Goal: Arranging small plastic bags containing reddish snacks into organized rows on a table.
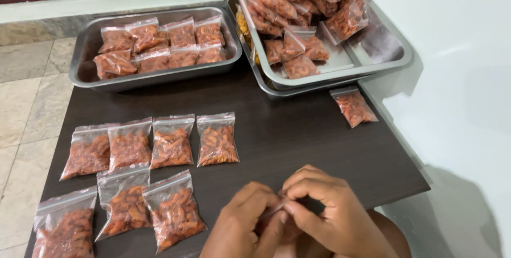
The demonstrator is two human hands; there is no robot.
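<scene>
Between both hands (298,215), a clear snack bag (277,209) (mostly hidden)

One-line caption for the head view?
Both hands, left and right, pinch a small bag beside rows of filled bags.

The worktop (277,130) is dark wood-grain laminate, matt and smooth. Both trays, upper left (85,71) and upper right (388,50), are brushed metal with a dull sheen. The bags (171,142) are clear glossy plastic, crinkled, holding rough orange-red snacks. The floor (26,93) at left is polished stone tile; the wall (458,23) is matt white.
</scene>
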